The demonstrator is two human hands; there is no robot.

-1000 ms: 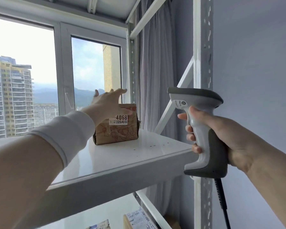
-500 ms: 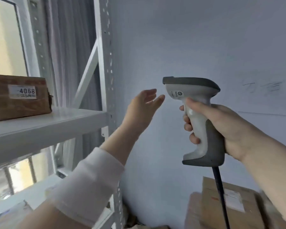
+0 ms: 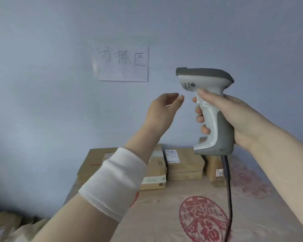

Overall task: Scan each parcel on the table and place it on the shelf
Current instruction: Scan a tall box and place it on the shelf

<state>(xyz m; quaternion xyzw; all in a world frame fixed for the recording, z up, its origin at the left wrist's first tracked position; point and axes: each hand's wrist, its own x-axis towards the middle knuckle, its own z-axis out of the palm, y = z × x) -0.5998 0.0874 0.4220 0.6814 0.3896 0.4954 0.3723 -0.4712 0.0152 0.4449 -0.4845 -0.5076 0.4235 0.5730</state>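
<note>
My right hand (image 3: 234, 117) grips the handle of a grey and white barcode scanner (image 3: 210, 109), held upright at chest height with its cable (image 3: 228, 189) hanging down. My left hand (image 3: 162, 112) is raised just left of the scanner, fingers loosely curved and holding nothing. Beyond and below both hands, several brown cardboard parcels (image 3: 184, 165) with white labels lie in a row at the far end of the table (image 3: 164, 215). My left forearm hides part of the leftmost parcels. The shelf is out of view.
The table carries a beige cloth with red round prints (image 3: 203, 220). A blue wall stands behind it with a handwritten paper sign (image 3: 123, 63). More brown packages (image 3: 5, 224) lie low at the bottom left.
My view has swung right, from the shelf with the labelled parcel to the table. My left hand let go of that parcel and came across next to the scanner.
</note>
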